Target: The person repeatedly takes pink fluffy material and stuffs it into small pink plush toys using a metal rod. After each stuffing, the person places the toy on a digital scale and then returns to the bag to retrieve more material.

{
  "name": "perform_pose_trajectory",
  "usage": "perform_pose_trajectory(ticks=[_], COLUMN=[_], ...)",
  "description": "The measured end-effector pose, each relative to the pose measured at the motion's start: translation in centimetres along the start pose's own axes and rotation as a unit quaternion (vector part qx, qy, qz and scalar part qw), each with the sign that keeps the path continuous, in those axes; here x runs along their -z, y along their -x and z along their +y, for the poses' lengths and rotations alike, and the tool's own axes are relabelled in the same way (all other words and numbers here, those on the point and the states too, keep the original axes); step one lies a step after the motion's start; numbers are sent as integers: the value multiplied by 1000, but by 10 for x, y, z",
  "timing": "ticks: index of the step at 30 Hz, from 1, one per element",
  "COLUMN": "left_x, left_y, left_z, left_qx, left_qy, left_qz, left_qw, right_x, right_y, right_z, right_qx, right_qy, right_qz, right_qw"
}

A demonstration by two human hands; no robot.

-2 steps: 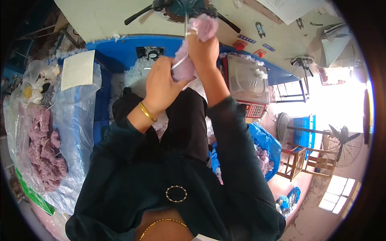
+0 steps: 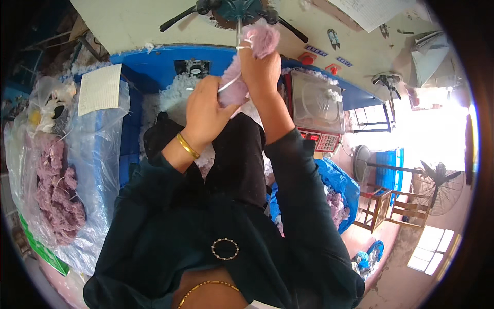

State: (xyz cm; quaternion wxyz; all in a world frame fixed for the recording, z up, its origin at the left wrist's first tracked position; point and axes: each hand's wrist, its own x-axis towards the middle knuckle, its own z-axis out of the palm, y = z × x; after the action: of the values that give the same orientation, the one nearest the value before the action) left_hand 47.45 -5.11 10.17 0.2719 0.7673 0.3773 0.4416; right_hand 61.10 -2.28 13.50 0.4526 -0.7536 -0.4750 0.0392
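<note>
My right hand gripped the pink plush at the nozzle; my left fingers clenched its lower end beside the scale.

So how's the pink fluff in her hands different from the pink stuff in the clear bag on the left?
The fluff in the hands is one small pale piece held up at the metal nozzle. The bagged stuff is a big, darker mauve heap lying loose inside the plastic bag, untouched. Both look like the same fuzzy pinkish material.
</note>
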Motion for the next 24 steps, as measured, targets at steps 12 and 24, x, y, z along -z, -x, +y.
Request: perform_pose_trajectory(ticks=[12, 24], left_x=[-4, 9], left_y=[22, 7], left_z=[-16, -19], left_qx=[198, 341], left_qy=[491, 702], left_qz=[-38, -195], left_qw=[847, 594], right_x=[45, 68], right_y=[67, 69], right_z=[55, 12], right_qx=[-192, 255], right_qy=[-604, 19], right_qz=[-478, -399], right_qw=[608, 881])
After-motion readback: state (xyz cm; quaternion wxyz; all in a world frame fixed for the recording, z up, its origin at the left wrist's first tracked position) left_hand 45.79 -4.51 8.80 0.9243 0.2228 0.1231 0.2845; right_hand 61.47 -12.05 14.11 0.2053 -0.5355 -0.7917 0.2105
